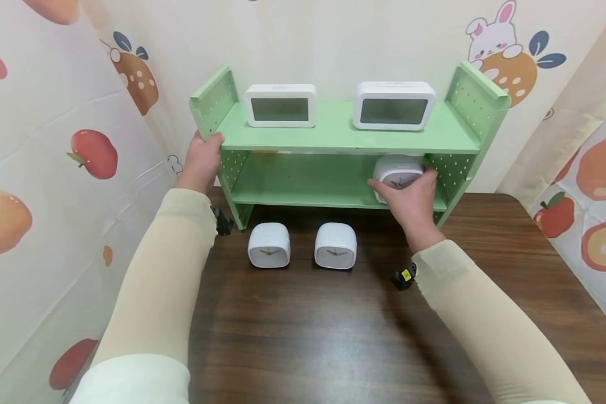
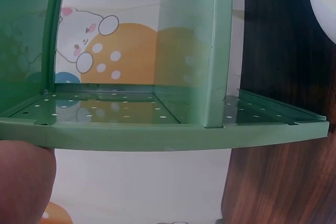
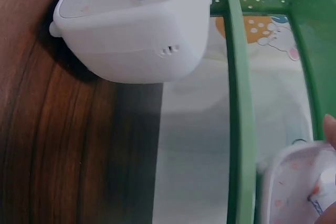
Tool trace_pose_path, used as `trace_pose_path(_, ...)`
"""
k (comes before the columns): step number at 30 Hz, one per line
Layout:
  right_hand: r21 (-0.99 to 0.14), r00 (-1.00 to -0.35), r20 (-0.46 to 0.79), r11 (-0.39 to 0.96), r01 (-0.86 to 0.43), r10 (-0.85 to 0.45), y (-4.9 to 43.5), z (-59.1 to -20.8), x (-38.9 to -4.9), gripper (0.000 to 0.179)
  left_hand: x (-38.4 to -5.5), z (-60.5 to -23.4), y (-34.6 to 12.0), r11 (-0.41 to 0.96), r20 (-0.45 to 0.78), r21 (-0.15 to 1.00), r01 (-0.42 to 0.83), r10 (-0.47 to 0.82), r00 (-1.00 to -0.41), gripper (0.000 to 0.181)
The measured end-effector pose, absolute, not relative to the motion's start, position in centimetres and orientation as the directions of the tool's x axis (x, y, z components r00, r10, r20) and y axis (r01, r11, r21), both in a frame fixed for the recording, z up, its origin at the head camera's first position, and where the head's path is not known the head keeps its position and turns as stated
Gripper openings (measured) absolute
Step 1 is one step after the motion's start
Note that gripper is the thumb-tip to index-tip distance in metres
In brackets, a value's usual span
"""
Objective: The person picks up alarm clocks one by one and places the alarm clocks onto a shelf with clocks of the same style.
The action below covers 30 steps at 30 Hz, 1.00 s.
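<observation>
A green two-tier shelf with perforated side panels stands on a table. My left hand grips the shelf's left side panel, and part of that hand shows beneath the panel edge in the left wrist view. At the right end of the lower tier, my right hand holds a small white analog clock between thumb and fingers. The same clock is partly cut off in the right wrist view. Two similar white clocks sit side by side on the table before the shelf.
Two white rectangular digital clocks, displays dark, stand apart on the upper tier. The dark wood table extends toward me. Fruit-and-rabbit printed curtains hang behind and at both sides.
</observation>
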State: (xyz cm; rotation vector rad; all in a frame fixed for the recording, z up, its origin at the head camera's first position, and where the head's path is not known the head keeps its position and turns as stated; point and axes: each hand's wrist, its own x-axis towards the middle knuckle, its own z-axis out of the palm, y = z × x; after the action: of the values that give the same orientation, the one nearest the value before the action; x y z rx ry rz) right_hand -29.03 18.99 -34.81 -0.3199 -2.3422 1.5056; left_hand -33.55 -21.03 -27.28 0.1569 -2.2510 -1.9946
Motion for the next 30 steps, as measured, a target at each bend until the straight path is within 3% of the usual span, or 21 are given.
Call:
trace_pose_path(4,-0.912,-0.913,0.196,0.41,-0.035,0.359,20.0,-34.1,-28.4,0.123,-33.8,-27.3,-21.1,0.139,0.027,0.99,0.003,-0.17,-0.985,0.051)
trace_pose_path(7,-0.902,-0.874,0.307,0.408,-0.142,0.376,20.7,-33.5,-27.9,0.099,-33.9,-27.2,-21.2,0.144,0.036,0.99,0.011,-0.174,-0.984,0.051)
trace_pose_path(12,-0.841,-0.734,0.515,0.428,-0.331,0.443,22.1,-32.6,-27.3,0.043,-33.8,-27.0,-21.0,0.12,0.039,0.993,0.02,-0.161,-0.986,0.047)
trace_pose_path(15,-0.799,-0.634,0.598,0.432,-0.419,0.491,23.2,-31.7,-27.3,0.019,-33.6,-26.9,-20.9,0.132,0.042,0.991,0.02,-0.164,-0.986,0.047)
trace_pose_path(19,-0.768,-0.521,0.64,0.46,-0.446,0.564,24.7,-29.2,-27.6,0.017,-33.6,-27.0,-20.9,0.128,0.043,0.992,0.02,-0.172,-0.984,0.048)
trace_pose_path(21,-0.801,-0.54,0.598,0.45,-0.394,0.592,25.4,-27.7,-27.6,0.026,-33.6,-27.1,-20.8,0.119,0.041,0.993,0.021,-0.17,-0.985,0.049)
trace_pose_path(24,-0.894,-0.694,0.439,0.357,-0.272,0.571,26.7,-25.8,-27.9,0.043,-33.7,-27.1,-21.0,0.117,0.018,0.993,-0.003,-0.176,-0.984,0.049)
trace_pose_path(27,-0.955,-0.86,0.225,0.278,-0.102,0.457,28.5,-25.1,-29.1,0.054,-33.8,-27.0,-21.1,0.103,-0.002,0.994,-0.02,-0.179,-0.984,0.05)
trace_pose_path(30,-0.964,-0.946,0.108,0.265,-0.025,0.305,30.2,-25.5,-30.6,0.056,-33.6,-26.9,-21.1,0.1,-0.005,0.995,-0.022,-0.172,-0.985,0.051)
